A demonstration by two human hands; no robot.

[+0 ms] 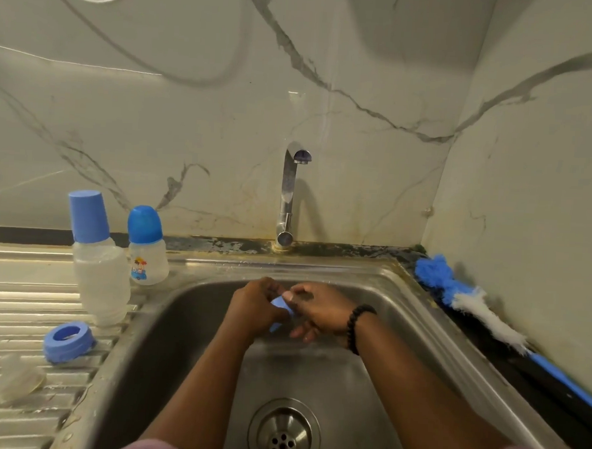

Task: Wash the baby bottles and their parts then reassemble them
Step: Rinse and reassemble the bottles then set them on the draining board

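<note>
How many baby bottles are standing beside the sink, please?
2: the taller bottle on the drainboard, and the smaller bottle just right of it, near the sink rim. None seem hidden.

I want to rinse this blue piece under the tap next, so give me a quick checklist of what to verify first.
1. Blue piece gripped by left hand and right hand: ok.
2. Hands over the sink: ok.
3. Water running from the tap: not ok, no stream visible.
4. Drain unblocked: ok.
5. Bottle brush to hand on the right ledge: ok.
6. Piece free of soap: cannot tell.
</note>
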